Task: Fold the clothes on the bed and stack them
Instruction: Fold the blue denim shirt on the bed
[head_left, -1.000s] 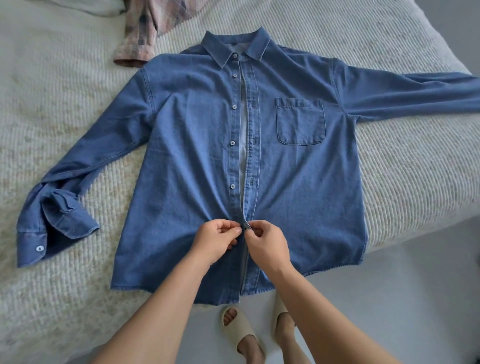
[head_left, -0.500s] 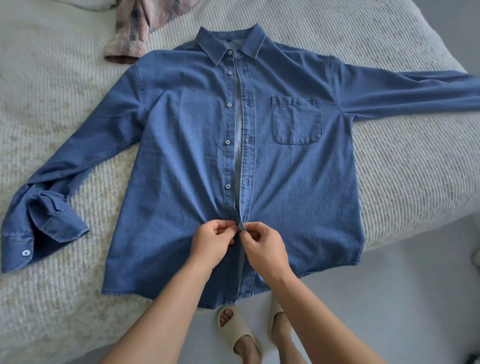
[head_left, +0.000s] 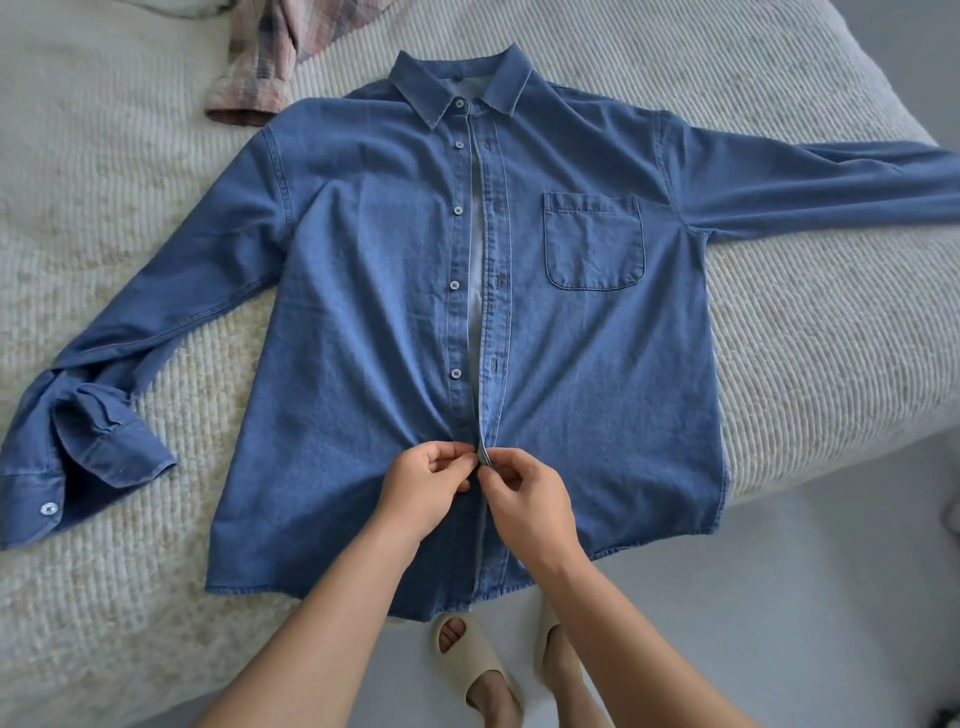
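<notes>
Denim shirt (head_left: 363, 312), flat on bed (head_left: 831, 364): my left hand (head_left: 423, 486) pinched the button edge, right hand (head_left: 530, 499) pinched the placket (head_left: 493, 322) below the pocket (head_left: 595, 241); best fastened with edges level.

Lit evenly, soft daylight, bright | shadows faint, only thin ones under the denim shirt (head_left: 363, 322) folds | no glare | sharp centre, slight softness at corners | wide-angle bowing along bed (head_left: 831, 332) edge and frame borders
</notes>
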